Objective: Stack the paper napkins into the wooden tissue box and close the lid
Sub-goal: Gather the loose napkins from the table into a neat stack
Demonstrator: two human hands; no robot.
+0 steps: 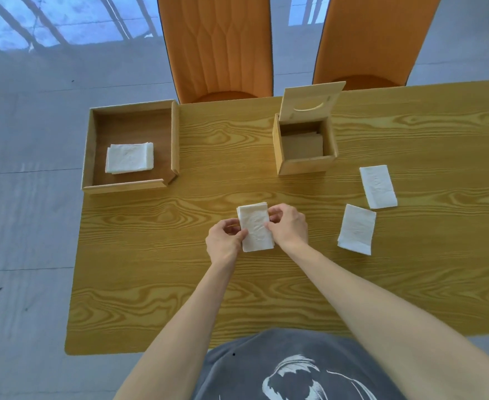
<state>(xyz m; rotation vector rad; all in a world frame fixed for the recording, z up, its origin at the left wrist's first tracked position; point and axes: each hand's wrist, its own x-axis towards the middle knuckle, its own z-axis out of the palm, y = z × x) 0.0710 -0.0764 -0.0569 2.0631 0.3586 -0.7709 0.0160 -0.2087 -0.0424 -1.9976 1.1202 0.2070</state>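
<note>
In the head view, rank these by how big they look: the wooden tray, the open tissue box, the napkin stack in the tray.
1. wooden tray, clearly the largest.
2. tissue box with its raised lid, noticeably smaller than the tray.
3. napkin stack in the tray, the smallest, covering only part of the tray floor.

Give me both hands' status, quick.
Left hand: grip closed on the napkin stack's left edge.
Right hand: grip closed on its right edge.

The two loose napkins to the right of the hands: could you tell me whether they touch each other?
Apart. The head view shows bare table between the farther napkin and the nearer napkin.
</note>
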